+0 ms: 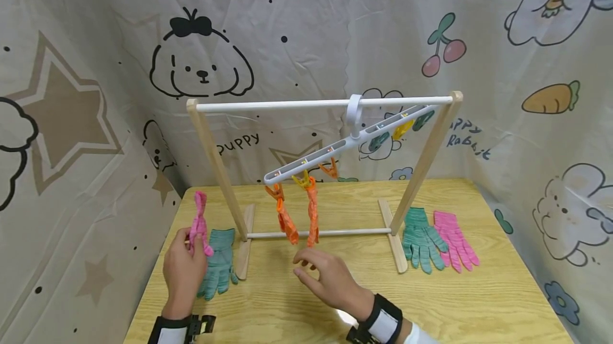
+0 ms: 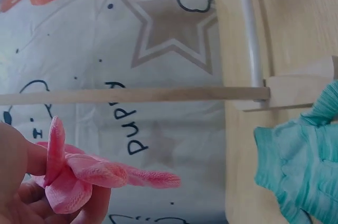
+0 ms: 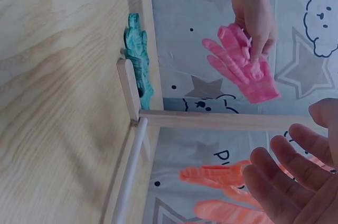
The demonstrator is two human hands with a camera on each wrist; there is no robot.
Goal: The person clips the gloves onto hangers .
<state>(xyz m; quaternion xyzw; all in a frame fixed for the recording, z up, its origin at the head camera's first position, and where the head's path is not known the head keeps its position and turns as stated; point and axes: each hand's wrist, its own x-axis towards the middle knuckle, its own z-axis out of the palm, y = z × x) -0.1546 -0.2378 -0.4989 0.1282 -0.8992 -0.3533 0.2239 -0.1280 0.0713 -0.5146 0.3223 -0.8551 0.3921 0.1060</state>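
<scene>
My left hand [image 1: 184, 269] pinches a pink glove [image 1: 199, 221] and holds it up at the left, above a teal glove [image 1: 220, 259] lying on the table. In the right wrist view the pink glove [image 3: 240, 65] hangs from the thumb and fingers, its own fingers spread. My right hand [image 1: 330, 280] holds nothing; its fingers are loosely bent just below two orange gloves [image 1: 312, 211]. Those gloves hang from clothespins, an orange one [image 1: 274, 192] and a yellow one [image 1: 301, 179], at the low left end of a tilted grey clip hanger [image 1: 311, 162].
The hanger hooks over the white top bar [image 1: 278, 105] of a wooden rack [image 1: 215, 168]. More clothespins [image 1: 402, 129] hang at its raised right end. A teal glove [image 1: 421, 240] and a pink glove [image 1: 455, 240] lie overlapping right of the rack. Printed cloth [image 1: 297, 30] surrounds the table.
</scene>
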